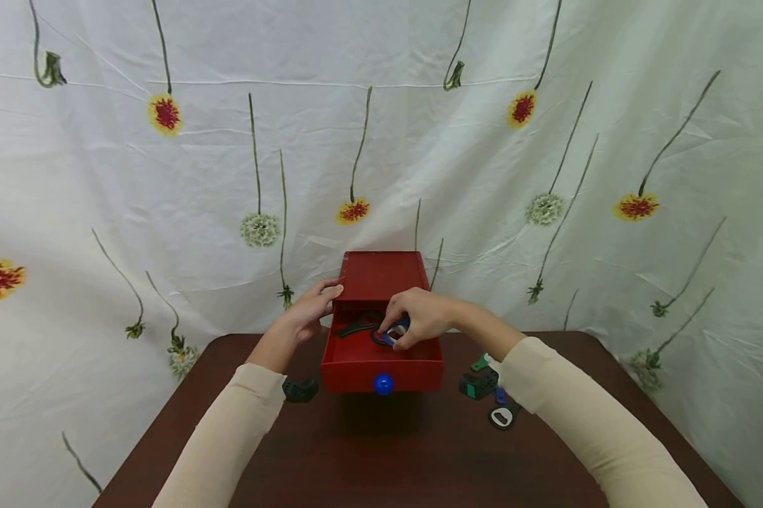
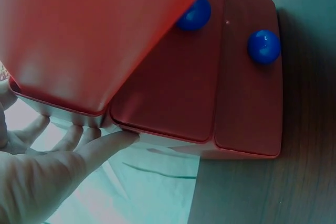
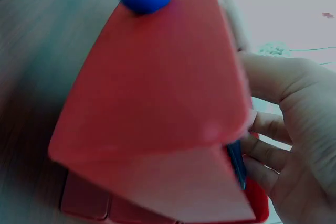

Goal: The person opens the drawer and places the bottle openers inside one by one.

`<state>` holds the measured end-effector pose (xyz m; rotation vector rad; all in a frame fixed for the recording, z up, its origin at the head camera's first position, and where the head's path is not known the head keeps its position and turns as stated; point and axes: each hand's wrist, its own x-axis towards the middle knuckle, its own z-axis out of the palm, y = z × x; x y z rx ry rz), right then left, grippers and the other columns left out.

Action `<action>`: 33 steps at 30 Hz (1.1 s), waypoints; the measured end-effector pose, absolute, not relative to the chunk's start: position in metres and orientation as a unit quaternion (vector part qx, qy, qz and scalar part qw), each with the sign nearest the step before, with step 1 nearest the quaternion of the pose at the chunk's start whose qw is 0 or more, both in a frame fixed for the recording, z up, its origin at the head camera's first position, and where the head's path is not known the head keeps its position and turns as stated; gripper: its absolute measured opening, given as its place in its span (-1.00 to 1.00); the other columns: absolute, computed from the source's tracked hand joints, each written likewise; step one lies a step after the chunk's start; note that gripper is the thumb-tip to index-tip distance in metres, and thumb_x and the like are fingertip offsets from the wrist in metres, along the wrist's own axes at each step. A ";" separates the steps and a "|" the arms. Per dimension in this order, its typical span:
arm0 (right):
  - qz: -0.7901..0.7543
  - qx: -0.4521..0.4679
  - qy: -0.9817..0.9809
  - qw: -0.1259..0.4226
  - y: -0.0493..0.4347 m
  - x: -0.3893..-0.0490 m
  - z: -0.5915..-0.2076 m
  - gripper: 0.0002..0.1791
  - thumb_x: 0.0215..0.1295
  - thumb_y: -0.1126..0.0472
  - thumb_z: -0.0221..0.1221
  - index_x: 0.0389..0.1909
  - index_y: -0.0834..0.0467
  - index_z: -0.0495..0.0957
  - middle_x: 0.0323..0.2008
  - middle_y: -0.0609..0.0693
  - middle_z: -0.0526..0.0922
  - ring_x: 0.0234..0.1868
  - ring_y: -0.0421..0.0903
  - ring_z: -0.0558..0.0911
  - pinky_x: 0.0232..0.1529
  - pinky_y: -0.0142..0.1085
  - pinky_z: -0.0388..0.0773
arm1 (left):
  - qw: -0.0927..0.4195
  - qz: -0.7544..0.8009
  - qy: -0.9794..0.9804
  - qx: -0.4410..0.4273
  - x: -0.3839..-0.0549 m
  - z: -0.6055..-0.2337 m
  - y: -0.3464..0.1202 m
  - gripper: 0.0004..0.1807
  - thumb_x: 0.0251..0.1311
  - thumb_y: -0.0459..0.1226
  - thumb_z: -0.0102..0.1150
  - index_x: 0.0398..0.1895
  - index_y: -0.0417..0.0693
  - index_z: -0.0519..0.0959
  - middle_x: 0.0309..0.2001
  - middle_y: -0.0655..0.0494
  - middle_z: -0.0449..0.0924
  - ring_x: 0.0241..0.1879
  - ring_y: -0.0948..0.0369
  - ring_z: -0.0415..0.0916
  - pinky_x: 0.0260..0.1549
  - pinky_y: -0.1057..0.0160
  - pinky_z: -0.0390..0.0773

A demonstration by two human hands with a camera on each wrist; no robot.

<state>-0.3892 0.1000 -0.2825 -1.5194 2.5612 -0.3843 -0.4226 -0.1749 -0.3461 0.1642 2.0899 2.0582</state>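
Observation:
A red drawer cabinet (image 1: 384, 274) stands on the table with its top drawer (image 1: 356, 376) pulled out. My left hand (image 1: 308, 310) rests along the cabinet's left side, its fingers (image 2: 107, 148) fairly straight against the wall. Reaching into the drawer, my right hand (image 1: 422, 315) pinches a blue-rimmed bottle opener (image 1: 389, 339) between thumb and fingers. Beside it in the drawer lie a black-handled item (image 1: 354, 329) and a dark ring, partly covered by the hand. In the right wrist view the drawer wall hides most of the contents.
Right of the cabinet on the dark table (image 1: 381, 458) lie a black bottle opener (image 1: 501, 417), a black-and-green item (image 1: 478, 384) and small green and blue pieces. A black object (image 1: 301, 390) lies at the left. Blue knobs (image 2: 264, 46) mark the lower drawers. A flowered cloth hangs behind.

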 end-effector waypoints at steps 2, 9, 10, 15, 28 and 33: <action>-0.117 -0.498 0.857 0.066 0.102 -0.390 -0.285 -0.60 0.24 0.15 0.42 0.10 0.14 0.75 0.03 0.03 0.63 0.06 0.00 0.57 -0.03 -0.27 0.57 | 0.104 0.698 0.706 0.055 -0.423 -0.346 -0.175 -0.35 0.62 -0.03 -0.03 0.63 0.06 0.07 0.53 -0.17 0.16 0.53 -0.15 0.06 0.24 -0.50 0.18; -0.117 -0.496 0.860 0.024 0.118 -0.389 -0.280 -0.58 0.21 0.28 0.41 0.12 0.23 0.71 0.06 0.09 0.65 0.06 0.06 0.59 0.07 -0.15 0.55 | 0.108 0.698 0.706 0.058 -0.424 -0.344 -0.175 -0.35 0.63 -0.02 -0.05 0.63 0.06 0.04 0.54 -0.18 0.15 0.54 -0.14 0.03 0.24 -0.51 0.17; -0.122 -0.494 0.861 0.019 0.121 -0.387 -0.278 -0.59 0.22 0.29 0.40 0.11 0.24 0.71 0.05 0.11 0.65 0.04 0.06 0.60 0.07 -0.15 0.55 | 0.108 0.699 0.705 0.058 -0.424 -0.344 -0.175 -0.35 0.63 -0.02 -0.05 0.63 0.06 0.05 0.53 -0.18 0.16 0.54 -0.14 0.04 0.24 -0.50 0.16; -0.145 -0.487 0.861 0.010 0.132 -0.384 -0.275 -0.61 0.25 0.28 0.38 0.10 0.25 0.70 0.02 0.15 0.66 -0.02 0.01 0.60 0.06 -0.16 0.56 | 0.110 0.700 0.703 0.057 -0.425 -0.344 -0.175 -0.37 0.64 -0.03 -0.07 0.62 0.06 0.06 0.52 -0.18 0.17 0.53 -0.14 0.07 0.24 -0.48 0.19; -0.194 -0.451 0.871 0.013 0.162 -0.376 -0.275 -0.61 0.27 0.27 0.38 0.11 0.24 0.69 0.00 0.04 0.67 0.00 0.02 0.58 0.09 0.01 0.54 | 0.108 0.699 0.704 0.059 -0.426 -0.346 -0.174 -0.36 0.63 -0.03 -0.06 0.62 0.03 0.05 0.53 -0.19 0.14 0.54 -0.15 0.04 0.23 -0.49 0.19; -0.215 -0.461 0.861 -0.006 0.167 -0.372 -0.279 -0.65 0.29 0.24 0.39 0.08 0.21 0.70 -0.02 0.09 0.69 -0.04 -0.04 0.59 0.08 0.01 0.58 | 0.107 0.695 0.708 0.056 -0.426 -0.346 -0.173 -0.36 0.64 -0.03 -0.07 0.63 0.05 0.05 0.55 -0.17 0.12 0.55 -0.15 0.02 0.24 -0.49 0.18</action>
